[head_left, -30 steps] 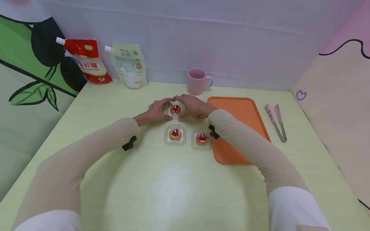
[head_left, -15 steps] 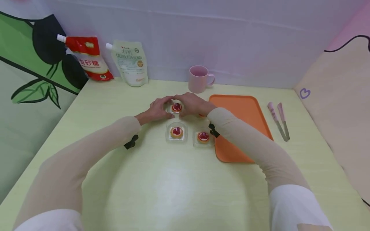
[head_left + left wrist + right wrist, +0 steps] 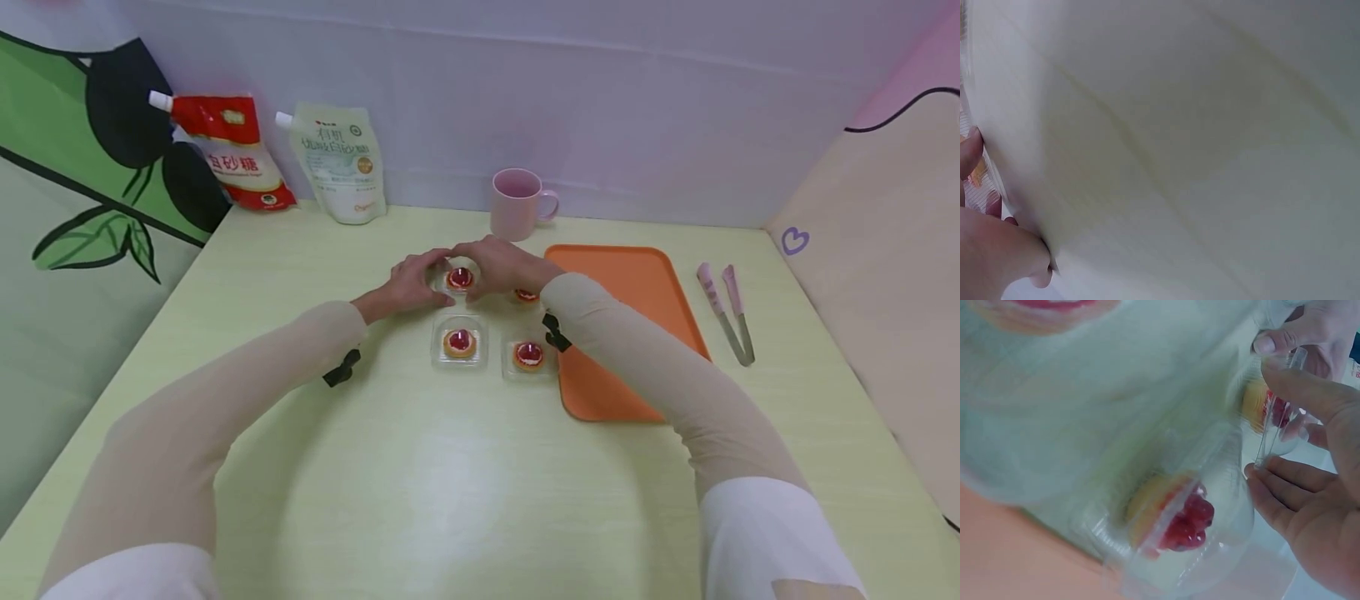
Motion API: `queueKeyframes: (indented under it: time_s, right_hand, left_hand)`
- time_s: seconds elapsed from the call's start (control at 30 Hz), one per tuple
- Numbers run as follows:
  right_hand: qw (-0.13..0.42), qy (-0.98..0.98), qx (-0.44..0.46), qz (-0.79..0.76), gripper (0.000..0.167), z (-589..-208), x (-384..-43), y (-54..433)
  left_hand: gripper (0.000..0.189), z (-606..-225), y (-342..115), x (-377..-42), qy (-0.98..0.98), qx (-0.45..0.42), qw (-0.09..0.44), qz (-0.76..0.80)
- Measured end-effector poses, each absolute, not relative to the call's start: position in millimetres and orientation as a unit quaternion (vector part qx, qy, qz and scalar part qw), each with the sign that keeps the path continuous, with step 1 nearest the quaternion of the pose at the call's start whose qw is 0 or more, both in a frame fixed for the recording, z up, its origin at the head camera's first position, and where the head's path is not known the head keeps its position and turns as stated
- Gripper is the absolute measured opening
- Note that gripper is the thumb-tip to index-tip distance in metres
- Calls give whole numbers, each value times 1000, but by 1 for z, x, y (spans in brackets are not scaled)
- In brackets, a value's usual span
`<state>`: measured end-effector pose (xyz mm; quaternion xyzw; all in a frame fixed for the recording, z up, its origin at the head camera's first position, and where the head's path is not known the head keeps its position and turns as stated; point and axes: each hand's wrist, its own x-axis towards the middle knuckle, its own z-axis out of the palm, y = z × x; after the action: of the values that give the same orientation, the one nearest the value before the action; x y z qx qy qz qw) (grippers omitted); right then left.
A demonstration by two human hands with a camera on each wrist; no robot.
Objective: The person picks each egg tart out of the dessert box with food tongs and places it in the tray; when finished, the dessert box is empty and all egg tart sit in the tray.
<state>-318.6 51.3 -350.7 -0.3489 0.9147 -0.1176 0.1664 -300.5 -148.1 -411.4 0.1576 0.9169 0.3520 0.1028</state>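
Observation:
Both hands are around a clear plastic pastry box (image 3: pixel 448 289) at the back left of a group of boxed tarts; inside it sits a berry-topped tart (image 3: pixel 460 278). My left hand (image 3: pixel 408 285) grips its left side, fingers behind and thumb in front. My right hand (image 3: pixel 504 267) holds the right side; in the right wrist view its thumb and fingertips pinch the lid's edge. A second boxed tart (image 3: pixel 460 342) stands just in front, another boxed tart (image 3: pixel 529 356) to its right. Behind my right wrist one more tart (image 3: pixel 527 295) is partly hidden.
An orange tray (image 3: pixel 615 333) lies right of the boxes, partly under my right forearm. Tongs (image 3: pixel 731 321) with pink handles lie farther right. At the back stand a pink mug (image 3: pixel 513 208), a red and white sugar bag (image 3: pixel 243 158) and a pale green pouch (image 3: pixel 337 167).
The view has shifted slightly. Both hands stay at the same box; the right hand has moved a little, showing more of the tart behind its wrist than half a second ago.

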Motion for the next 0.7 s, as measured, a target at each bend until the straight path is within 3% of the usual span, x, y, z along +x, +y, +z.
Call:
queueKeyframes:
  time_s: [0.7]
  right_hand:
    - [210, 900, -347, -156, 78, -345, -331, 52]
  left_hand:
    - [88, -408, -147, -299, 920, 126, 122, 352]
